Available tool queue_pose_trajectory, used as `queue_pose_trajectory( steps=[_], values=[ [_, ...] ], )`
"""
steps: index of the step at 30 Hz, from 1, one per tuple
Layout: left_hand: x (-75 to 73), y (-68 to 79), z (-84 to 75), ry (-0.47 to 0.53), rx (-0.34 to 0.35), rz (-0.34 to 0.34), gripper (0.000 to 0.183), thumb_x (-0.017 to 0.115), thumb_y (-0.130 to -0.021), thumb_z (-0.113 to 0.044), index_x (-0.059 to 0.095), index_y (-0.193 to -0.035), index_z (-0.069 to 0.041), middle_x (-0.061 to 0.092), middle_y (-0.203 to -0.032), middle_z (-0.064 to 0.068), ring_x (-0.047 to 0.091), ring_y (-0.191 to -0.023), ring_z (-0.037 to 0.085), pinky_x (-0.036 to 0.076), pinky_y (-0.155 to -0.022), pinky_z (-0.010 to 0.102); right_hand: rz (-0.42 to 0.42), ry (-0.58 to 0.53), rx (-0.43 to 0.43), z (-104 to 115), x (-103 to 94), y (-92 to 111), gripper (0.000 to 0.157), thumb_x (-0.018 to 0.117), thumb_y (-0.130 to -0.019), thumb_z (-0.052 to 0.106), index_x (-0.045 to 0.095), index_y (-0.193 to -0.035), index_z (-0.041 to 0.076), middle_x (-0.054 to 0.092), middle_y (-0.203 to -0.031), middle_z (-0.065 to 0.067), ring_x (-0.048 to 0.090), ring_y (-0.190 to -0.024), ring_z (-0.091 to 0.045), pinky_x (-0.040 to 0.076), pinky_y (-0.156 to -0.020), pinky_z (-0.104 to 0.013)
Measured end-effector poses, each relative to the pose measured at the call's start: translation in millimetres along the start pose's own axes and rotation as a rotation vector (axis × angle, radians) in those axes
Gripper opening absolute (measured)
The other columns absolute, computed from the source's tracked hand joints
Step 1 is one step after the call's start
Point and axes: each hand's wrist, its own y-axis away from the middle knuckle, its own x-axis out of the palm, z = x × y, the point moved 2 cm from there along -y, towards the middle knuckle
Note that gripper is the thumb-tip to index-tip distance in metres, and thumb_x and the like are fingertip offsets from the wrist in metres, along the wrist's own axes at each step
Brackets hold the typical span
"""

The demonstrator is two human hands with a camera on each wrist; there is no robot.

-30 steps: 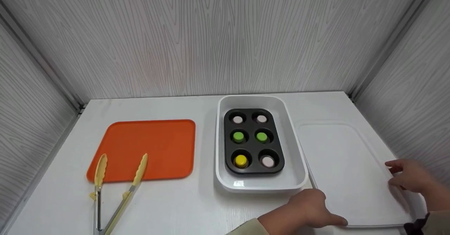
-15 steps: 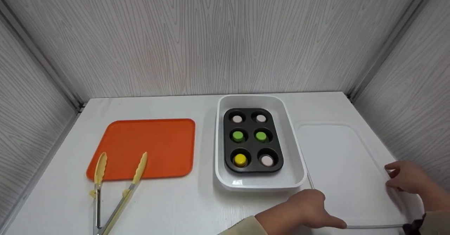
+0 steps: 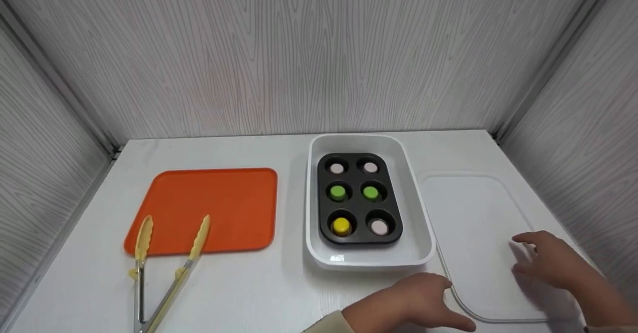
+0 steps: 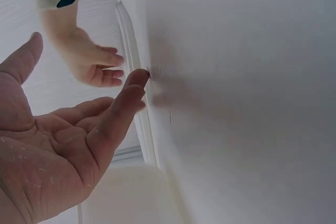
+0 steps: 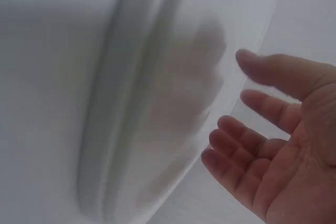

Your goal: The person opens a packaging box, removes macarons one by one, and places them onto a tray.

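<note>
A flat white lid (image 3: 478, 223) with a rounded rim lies on the table, right of a deep white tray (image 3: 417, 223). My left hand (image 3: 418, 300) is beside the lid's near left corner, thumb and fingers spread and gripping nothing. Over the right part of the lid hovers my right hand (image 3: 553, 263), its fingers loosely bent and holding nothing. In the right wrist view the right hand (image 5: 273, 140) is close to the lid's surface (image 5: 184, 93), which shows its blurred reflection. The left wrist view has the left hand (image 4: 68, 145) with relaxed fingers, the right hand (image 4: 89, 59) beyond it.
Inside the tray sits a black muffin tin (image 3: 356, 211) with green, yellow and pale round pieces in its cups. An orange mat (image 3: 224, 203) lies at left, with opened yellow-tipped tongs (image 3: 172, 293) partly over it. Grey wood-grain panels (image 3: 319, 59) enclose the table.
My right hand has left the lid's right edge and moved inward over it. My left hand has drawn slightly left, its thumb off the near edge.
</note>
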Motion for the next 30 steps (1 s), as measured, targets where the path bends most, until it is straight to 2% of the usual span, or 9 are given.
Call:
queue_pose_trajectory(
  steps=[4,8,11,16,19,22,24,26,30],
  values=[
    [-2.7,9.5,7.7,0.043,-0.006,0.026,0.057,0.081,-0.088,-0.048,0.070,-0.137,-0.019,0.075,-0.110,-0.010,0.066,-0.102,0.000,0.052,-0.087,0.020,-0.005,0.023,-0.038,10.4,12.8,9.1,0.066,0.090,-0.082,0.018,0.062,-0.134,-0.011,0.052,-0.135,-0.043,0.053,-0.121,-0.065,0.049,-0.093,-0.071],
    [-7.0,17.1,13.6,-0.015,-0.015,-0.015,0.064,0.081,-0.088,-0.052,0.067,-0.142,-0.020,0.075,-0.113,-0.012,0.065,-0.107,0.000,0.051,-0.091,0.020,-0.035,0.100,-0.088,15.4,20.9,11.2,0.055,0.086,-0.084,0.013,0.066,-0.130,-0.010,0.052,-0.134,-0.045,0.051,-0.122,-0.067,0.045,-0.096,-0.074],
    [-10.5,23.7,17.7,0.002,-0.011,-0.036,0.066,0.082,-0.087,-0.051,0.066,-0.142,-0.019,0.074,-0.115,-0.013,0.065,-0.110,0.000,0.050,-0.093,0.021,-0.018,0.131,-0.089,19.7,24.0,6.3,0.053,0.083,-0.087,0.014,0.065,-0.131,-0.011,0.048,-0.136,-0.049,0.048,-0.123,-0.069,0.043,-0.097,-0.075],
    [-20.8,42.1,21.1,0.175,0.011,-0.058,0.066,0.085,-0.086,-0.043,0.065,-0.143,-0.015,0.074,-0.120,-0.012,0.066,-0.107,0.002,0.051,-0.094,0.023,0.008,0.156,-0.052,25.5,22.8,-4.9,0.054,0.078,-0.091,0.014,0.061,-0.135,-0.013,0.042,-0.140,-0.051,0.044,-0.126,-0.071,0.041,-0.099,-0.076],
    [-32.9,64.3,24.3,0.340,0.046,-0.078,0.064,0.086,-0.087,-0.035,0.064,-0.144,-0.015,0.073,-0.117,-0.014,0.069,-0.099,0.000,0.052,-0.090,0.021,-0.003,0.165,-0.063,28.0,21.9,-14.4,0.053,0.076,-0.092,0.013,0.061,-0.136,-0.014,0.042,-0.140,-0.051,0.045,-0.125,-0.071,0.042,-0.098,-0.076],
    [-51.1,96.3,32.1,0.527,0.073,-0.084,0.060,0.085,-0.089,-0.027,0.064,-0.145,-0.016,0.073,-0.111,-0.016,0.070,-0.095,0.001,0.054,-0.086,0.021,-0.017,0.156,-0.085,30.9,20.8,-25.0,0.052,0.074,-0.093,0.011,0.060,-0.136,-0.014,0.042,-0.139,-0.051,0.044,-0.124,-0.073,0.043,-0.098,-0.076],
    [-66.5,118.7,40.1,0.596,0.084,-0.125,0.057,0.085,-0.091,-0.024,0.065,-0.144,-0.016,0.073,-0.110,-0.016,0.070,-0.098,0.003,0.055,-0.087,0.023,-0.023,0.154,-0.089,31.9,19.6,-31.9,0.052,0.072,-0.094,0.011,0.059,-0.137,-0.014,0.042,-0.140,-0.051,0.044,-0.124,-0.073,0.043,-0.097,-0.076],
    [-82.5,139.1,50.2,0.627,0.073,-0.201,0.055,0.084,-0.093,-0.023,0.064,-0.144,-0.016,0.074,-0.114,-0.013,0.071,-0.102,0.007,0.057,-0.088,0.027,-0.034,0.153,-0.091,32.8,16.7,-37.1,0.052,0.071,-0.094,0.011,0.059,-0.137,-0.014,0.041,-0.140,-0.051,0.043,-0.124,-0.074,0.043,-0.097,-0.076],
    [-108.1,173.6,72.0,0.549,0.012,-0.407,0.061,0.084,-0.093,-0.028,0.062,-0.146,-0.011,0.073,-0.124,-0.005,0.070,-0.110,0.017,0.058,-0.091,0.039,-0.043,0.156,-0.093,31.6,13.1,-45.8,0.052,0.069,-0.094,0.013,0.059,-0.139,-0.013,0.041,-0.140,-0.051,0.043,-0.125,-0.073,0.042,-0.098,-0.077]
  ],
)
